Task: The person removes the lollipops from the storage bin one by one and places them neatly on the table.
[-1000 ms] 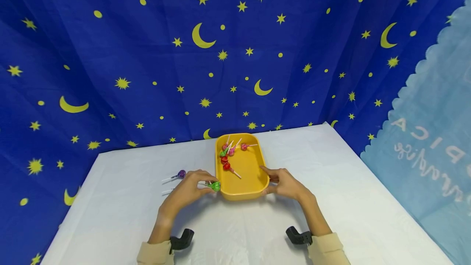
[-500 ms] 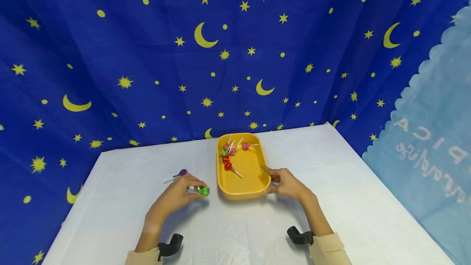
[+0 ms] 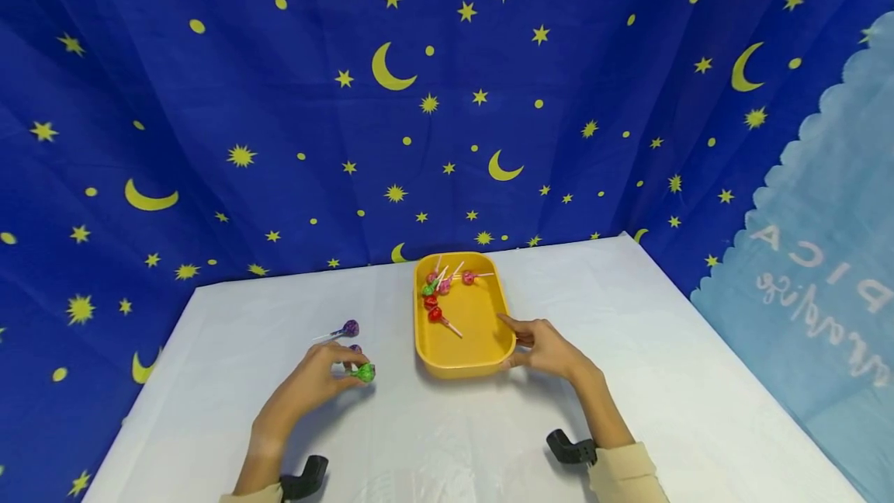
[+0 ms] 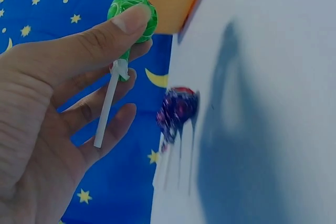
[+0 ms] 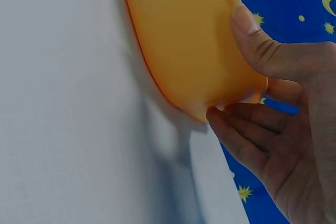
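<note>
Between thumb and fingers my left hand (image 3: pixel 307 386) pinches a green-wrapped lollipop (image 4: pixel 121 4) by its head, the white stick slanting down across the fingers. Two purple lollipops lie on the white table just beyond that hand: the farther purple lollipop (image 3: pixel 351 328) shows fully, while the nearer purple lollipop (image 3: pixel 355 349) is mostly covered by the fingers. My right hand (image 3: pixel 548 348) grips the yellow plastic tray (image 3: pixel 482 336) at its near right corner, thumb at the rim and fingers against the underside. Inside the tray, red, green and pink lollipops cluster along the left and back; one red lollipop (image 3: pixel 436 314) is nearest.
The white-covered table (image 3: pixel 447 433) meets a blue curtain (image 3: pixel 314 115) with yellow moons and stars at the back. A pale blue sheet (image 3: pixel 831 254) with lettering hangs at the right. A black wrist mount (image 3: pixel 305 478) sits on the left forearm, and another black mount (image 3: pixel 571 449) on the right.
My left hand has moved left and toward me, away from the tray's side, carrying the green lollipop. More of the purple lollipops now shows. The right hand keeps its grip on the tray.
</note>
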Motion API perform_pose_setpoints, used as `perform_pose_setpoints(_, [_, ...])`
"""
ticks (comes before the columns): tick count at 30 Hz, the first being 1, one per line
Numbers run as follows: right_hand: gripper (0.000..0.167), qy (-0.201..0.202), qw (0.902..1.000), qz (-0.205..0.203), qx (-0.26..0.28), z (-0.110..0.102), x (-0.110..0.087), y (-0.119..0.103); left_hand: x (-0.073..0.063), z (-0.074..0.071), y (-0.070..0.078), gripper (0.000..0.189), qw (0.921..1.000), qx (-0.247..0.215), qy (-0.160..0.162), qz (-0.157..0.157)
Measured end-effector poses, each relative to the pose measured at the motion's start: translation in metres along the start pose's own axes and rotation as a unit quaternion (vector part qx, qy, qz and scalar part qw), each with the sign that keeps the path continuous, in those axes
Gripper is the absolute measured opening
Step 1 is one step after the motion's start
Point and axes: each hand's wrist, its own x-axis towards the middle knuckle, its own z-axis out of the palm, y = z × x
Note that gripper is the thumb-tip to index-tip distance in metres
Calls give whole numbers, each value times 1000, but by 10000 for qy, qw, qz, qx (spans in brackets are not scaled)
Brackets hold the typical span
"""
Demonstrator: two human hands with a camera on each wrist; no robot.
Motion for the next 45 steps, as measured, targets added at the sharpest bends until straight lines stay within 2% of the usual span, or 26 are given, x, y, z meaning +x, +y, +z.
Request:
perform_pose_setpoints(5, [82, -7, 10000, -13, 68, 0, 0, 0, -8, -3, -8, 24, 9999, 65, -22, -105])
perform_pose_setpoints(8, [82, -18, 9999, -24, 104, 0, 0, 1, -11, -5, -12, 24, 9995, 64, -94, -301])
perform_pose_setpoints(16, [82, -29, 9999, -26, 100, 1, 0, 0, -16, -10, -21, 17, 9968, -147, -447, -645])
perform_pose_setpoints(25, [82, -78, 9999, -32, 109, 0, 0, -1, -19, -10, -24, 19, 9941, -121, -588, -906])
perform_pose_setpoints(29, [82, -63, 9999, -32, 72, 0, 0, 0, -18, -8, -24, 21, 9941, -112, -527, -939])
perform_pose_setpoints(35, [82, -62, 9999, -54, 110, 0, 1, 0, -16, -5, -27, 23, 9959, -85, -440, -787])
perform_pose_setpoints(45, [82, -62, 9999, -35, 149, -1, 0, -2, -14, -2, -27, 23, 9950, -129, -470, -874])
